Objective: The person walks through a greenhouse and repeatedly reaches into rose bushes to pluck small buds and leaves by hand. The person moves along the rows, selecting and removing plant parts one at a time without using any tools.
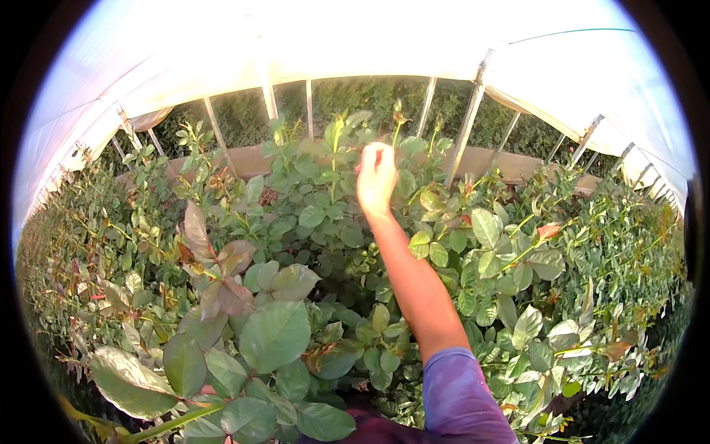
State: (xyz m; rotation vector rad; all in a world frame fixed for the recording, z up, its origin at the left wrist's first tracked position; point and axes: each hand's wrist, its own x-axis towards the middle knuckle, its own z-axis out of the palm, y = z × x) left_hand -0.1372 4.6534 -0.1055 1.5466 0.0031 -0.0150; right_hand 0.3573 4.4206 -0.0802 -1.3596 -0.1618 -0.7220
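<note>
My right arm reaches forward over a bed of rose bushes. At its end my right hand (377,173) is raised with the fingers curled, washed out by sunlight. Just beyond it stands a rose stem with a bud (399,116); whether the fingers touch that stem cannot be made out. Close in front of me at lower left, a thick green rose stem (177,425) bears large leaves (275,336). Small patches of skin, probably my left hand (208,390), show between those leaves. The leaves cover the rest, so its grip is hidden.
Dense rose foliage (599,233) spreads to both sides, with a pinkish bud (549,230) at right. Wooden posts (470,119) rise behind the bed. White plastic sheeting (355,44) hangs overhead, above a low tan sheet wall (499,165) and darker greenery (366,100).
</note>
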